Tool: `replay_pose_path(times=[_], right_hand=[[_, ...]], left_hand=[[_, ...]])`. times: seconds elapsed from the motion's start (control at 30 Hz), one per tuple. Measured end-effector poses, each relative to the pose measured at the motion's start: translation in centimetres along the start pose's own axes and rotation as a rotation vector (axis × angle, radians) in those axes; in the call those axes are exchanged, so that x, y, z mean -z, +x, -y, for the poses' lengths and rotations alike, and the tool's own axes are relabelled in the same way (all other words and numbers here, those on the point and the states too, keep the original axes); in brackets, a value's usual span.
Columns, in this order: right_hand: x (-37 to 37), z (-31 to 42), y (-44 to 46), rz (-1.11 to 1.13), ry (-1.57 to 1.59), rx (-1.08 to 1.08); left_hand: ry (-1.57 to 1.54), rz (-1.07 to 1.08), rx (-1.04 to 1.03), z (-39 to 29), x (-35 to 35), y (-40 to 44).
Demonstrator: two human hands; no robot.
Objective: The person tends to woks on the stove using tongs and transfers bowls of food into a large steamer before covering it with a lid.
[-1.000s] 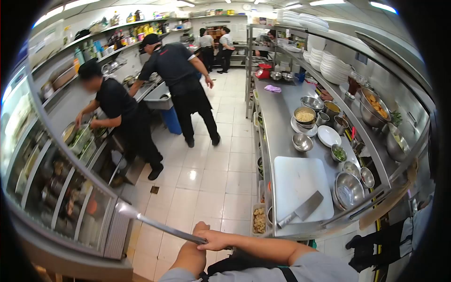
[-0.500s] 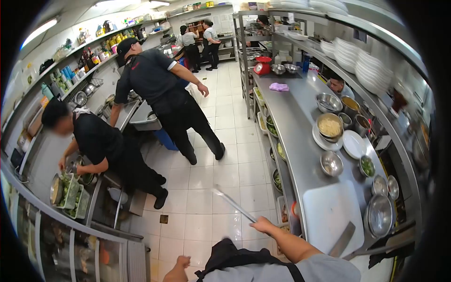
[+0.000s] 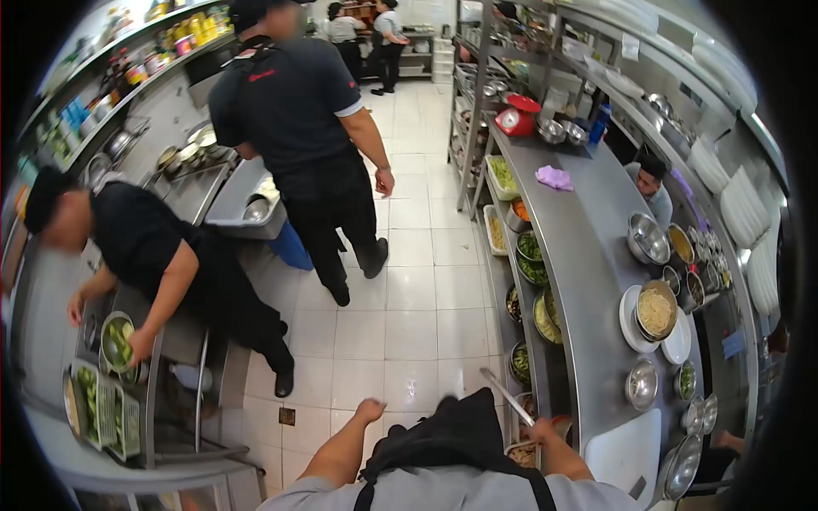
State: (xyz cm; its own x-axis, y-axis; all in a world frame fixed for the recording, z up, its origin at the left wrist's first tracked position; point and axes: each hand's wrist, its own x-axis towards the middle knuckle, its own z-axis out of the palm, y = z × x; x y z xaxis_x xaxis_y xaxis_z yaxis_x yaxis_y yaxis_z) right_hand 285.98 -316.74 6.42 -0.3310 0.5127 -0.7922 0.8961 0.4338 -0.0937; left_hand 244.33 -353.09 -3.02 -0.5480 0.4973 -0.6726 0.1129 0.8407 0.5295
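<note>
My right hand [image 3: 542, 430] is closed round the end of a long metal tool [image 3: 509, 395], whose far end points up and left over the floor, beside the counter's lower shelves. My left hand [image 3: 371, 410] hangs over the tiled floor left of my dark apron [image 3: 443, 434]; its fingers look curled, and nothing shows in it. On the steel counter to my right lie a white cutting board [image 3: 624, 451], a metal bowl [image 3: 641, 383] and a bowl of pale shredded food [image 3: 656, 312].
A person in black [image 3: 298, 111] stands in the aisle. Another [image 3: 170, 255] bends at the left counter, with a hand at a bowl of greens [image 3: 118, 342]. Food trays [image 3: 503, 176] line shelves under the right counter. A red scale [image 3: 516, 117] stands farther back.
My view has moved forward along the aisle. My hands, together a second ago, are now apart, the tool in my right. The bending co-worker's hand is now at a bowl.
</note>
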Motion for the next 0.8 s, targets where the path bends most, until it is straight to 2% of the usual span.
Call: replay_pose_path(times=[0.07,0.1,0.17,0.2,0.23,0.3,0.33,0.43,0.5,0.6,0.67,0.77,0.8], right_hand=[[1.2,1.3,5.4,0.029,0.439,-0.159],[3.2,3.0,5.9,0.028,0.459,-0.165],[9.7,9.2,3.0,-0.143,0.49,-0.192],[9.1,8.1,7.7,-0.178,0.422,-0.21],[11.6,9.5,8.0,-0.167,0.428,-0.216],[16.9,13.1,8.5,-0.043,0.433,-0.263],[18.1,13.6,9.8,-0.195,0.325,-0.125],[20.1,13.9,17.4,-0.2,0.305,-0.154],[24.4,16.9,18.3,-0.224,0.313,-0.106],[29.4,21.8,21.8,-0.236,0.309,-0.038],[31.4,23.9,23.7,-0.228,0.281,-0.035],[36.7,26.7,24.5,-0.279,0.093,0.003],[37.8,27.1,25.8,-0.304,0.114,-0.047]], left_hand=[[-0.118,-0.098,-0.101,-4.9,2.4,5.1],[-0.101,-0.09,-0.11,-7.2,4.2,7.2],[-0.2,-0.091,-0.105,-11.7,7.5,9.8],[-0.189,-0.096,-0.086,-13.8,9.5,10.3],[-0.179,-0.089,-0.078,-14.6,10.7,11.7],[-0.225,-0.145,-0.062,-14.8,13.4,14.0],[-0.286,-0.197,-0.082,-14.4,14.2,15.1],[-0.236,-0.199,0.047,-12.5,16.3,17.2],[-0.154,-0.115,0.178,-11.2,16.8,18.2],[-0.109,-0.034,0.221,-9.8,18.0,20.9],[0.08,0.17,0.481,-11.1,19.6,22.3],[-0.034,0.346,0.454,-9.2,20.0,31.7],[-0.074,0.24,0.431,-11.5,20.5,33.3]])
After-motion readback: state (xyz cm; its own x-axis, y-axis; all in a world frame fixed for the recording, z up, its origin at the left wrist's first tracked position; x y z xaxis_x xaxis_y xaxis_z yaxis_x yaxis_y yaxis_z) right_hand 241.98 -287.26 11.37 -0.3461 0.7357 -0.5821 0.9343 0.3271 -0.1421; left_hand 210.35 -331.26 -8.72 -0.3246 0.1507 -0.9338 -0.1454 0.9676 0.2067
